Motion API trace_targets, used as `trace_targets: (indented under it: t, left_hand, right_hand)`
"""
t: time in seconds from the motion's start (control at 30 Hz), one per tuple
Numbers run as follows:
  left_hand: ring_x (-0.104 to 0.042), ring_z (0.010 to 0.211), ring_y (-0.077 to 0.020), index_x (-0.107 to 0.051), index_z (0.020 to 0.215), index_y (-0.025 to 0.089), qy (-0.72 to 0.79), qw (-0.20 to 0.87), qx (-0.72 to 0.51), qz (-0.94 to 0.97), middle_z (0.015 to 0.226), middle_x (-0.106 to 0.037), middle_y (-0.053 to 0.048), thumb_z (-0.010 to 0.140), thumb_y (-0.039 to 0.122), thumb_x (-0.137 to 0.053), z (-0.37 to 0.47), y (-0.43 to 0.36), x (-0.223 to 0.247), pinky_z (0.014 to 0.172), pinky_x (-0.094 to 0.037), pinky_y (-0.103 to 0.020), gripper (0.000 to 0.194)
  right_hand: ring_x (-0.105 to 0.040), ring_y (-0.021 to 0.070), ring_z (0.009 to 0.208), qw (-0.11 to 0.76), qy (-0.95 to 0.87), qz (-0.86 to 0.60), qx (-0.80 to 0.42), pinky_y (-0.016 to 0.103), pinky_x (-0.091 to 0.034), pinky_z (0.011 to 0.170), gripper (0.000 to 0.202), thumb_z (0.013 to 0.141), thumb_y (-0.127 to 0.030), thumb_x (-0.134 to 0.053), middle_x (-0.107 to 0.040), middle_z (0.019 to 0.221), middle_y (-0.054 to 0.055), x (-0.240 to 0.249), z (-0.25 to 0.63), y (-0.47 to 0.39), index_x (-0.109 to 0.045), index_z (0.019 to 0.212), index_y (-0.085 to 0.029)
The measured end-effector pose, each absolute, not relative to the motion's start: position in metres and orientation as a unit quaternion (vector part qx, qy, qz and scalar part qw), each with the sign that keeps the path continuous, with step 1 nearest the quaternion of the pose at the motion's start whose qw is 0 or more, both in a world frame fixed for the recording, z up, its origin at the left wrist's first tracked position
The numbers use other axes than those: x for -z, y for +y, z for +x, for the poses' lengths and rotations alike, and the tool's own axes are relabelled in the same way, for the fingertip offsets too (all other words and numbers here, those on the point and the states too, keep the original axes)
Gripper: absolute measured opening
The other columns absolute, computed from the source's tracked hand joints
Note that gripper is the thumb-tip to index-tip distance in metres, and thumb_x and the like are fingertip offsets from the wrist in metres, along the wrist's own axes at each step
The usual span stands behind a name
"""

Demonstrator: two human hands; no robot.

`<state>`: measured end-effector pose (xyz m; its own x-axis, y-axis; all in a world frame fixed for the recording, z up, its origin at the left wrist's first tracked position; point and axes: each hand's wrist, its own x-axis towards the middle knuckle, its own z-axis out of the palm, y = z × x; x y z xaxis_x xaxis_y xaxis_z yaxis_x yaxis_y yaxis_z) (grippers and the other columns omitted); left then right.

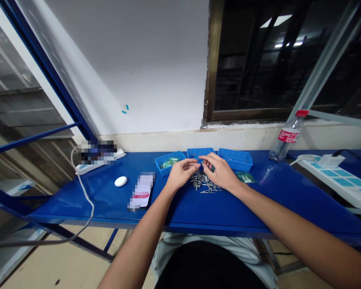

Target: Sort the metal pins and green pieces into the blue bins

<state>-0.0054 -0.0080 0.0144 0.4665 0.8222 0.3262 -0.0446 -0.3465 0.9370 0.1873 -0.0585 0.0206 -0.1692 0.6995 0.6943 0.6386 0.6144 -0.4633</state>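
Note:
My left hand (182, 173) and my right hand (219, 171) meet over a pile of thin metal pins (203, 182) on the blue table. The thumb and fingers of each hand are drawn together, with the fingertips of both hands close to each other. Whatever sits between them is too small to make out. Behind the hands stand a left blue bin (158, 164) holding small green and white pieces, a middle blue bin (195, 151) partly hidden by my right hand, and a right blue bin (243, 165) with a few thin metal pieces inside. Green flat pieces (246, 177) lie right of my right hand.
To the left lie a phone (142, 188), a white oval object (120, 181) and a power strip (108, 161) with a cable hanging over the edge. A red-capped plastic bottle (285, 138) and a larger power strip (339, 176) are at right. A wall (156, 80) rises behind.

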Motion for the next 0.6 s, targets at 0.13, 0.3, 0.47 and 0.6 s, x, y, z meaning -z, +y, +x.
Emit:
trace_targets:
  t: [0.13,0.3,0.47,0.6]
  left_hand:
    - [-0.073,0.074,-0.0198,-0.079,0.097,0.017,0.33,0.403,-0.395,0.757,0.085,-0.078,-0.007,0.091,0.052,-0.066,-0.007,-0.013,-0.02,0.069,-0.055,-0.028,0.038]
    - [-0.073,0.074,-0.0218,-0.081,0.098,0.02,0.33,0.331,-0.371,0.803,0.078,-0.078,-0.004,0.093,0.051,-0.062,-0.009,-0.015,-0.024,0.068,-0.052,-0.028,0.037]
    - [-0.076,0.088,-0.0266,-0.08,0.104,0.019,0.322,0.367,-0.391,0.78,0.091,-0.08,-0.007,0.089,0.044,-0.069,-0.011,-0.01,-0.018,0.081,-0.058,-0.035,0.031]
    - [-0.077,0.09,-0.0272,-0.08,0.102,0.018,0.335,0.386,-0.402,0.76,0.097,-0.08,-0.008,0.083,0.035,-0.076,-0.009,-0.006,-0.011,0.085,-0.061,-0.039,0.026]
  right_hand:
    - [-0.064,0.0192,0.078,0.495,-0.742,-0.449,-0.052,0.034,-0.055,0.074,0.014,0.09,-0.017,-0.061,-0.068,0.093,0.005,-0.018,0.187,-0.056,-0.071,0.099,-0.022]
    - [-0.066,0.0188,0.079,0.499,-0.746,-0.434,-0.072,0.033,-0.055,0.074,0.011,0.087,-0.016,-0.065,-0.069,0.089,0.003,-0.017,0.185,-0.055,-0.071,0.094,-0.023]
    - [-0.07,0.0205,0.09,0.493,-0.752,-0.429,-0.085,0.036,-0.058,0.084,0.013,0.092,-0.019,-0.061,-0.073,0.101,0.006,-0.019,0.183,-0.057,-0.072,0.098,-0.022]
    - [-0.073,0.0193,0.082,0.513,-0.708,-0.458,-0.163,0.035,-0.062,0.079,0.009,0.091,-0.026,-0.066,-0.076,0.093,0.005,-0.016,0.183,-0.055,-0.072,0.096,-0.021]
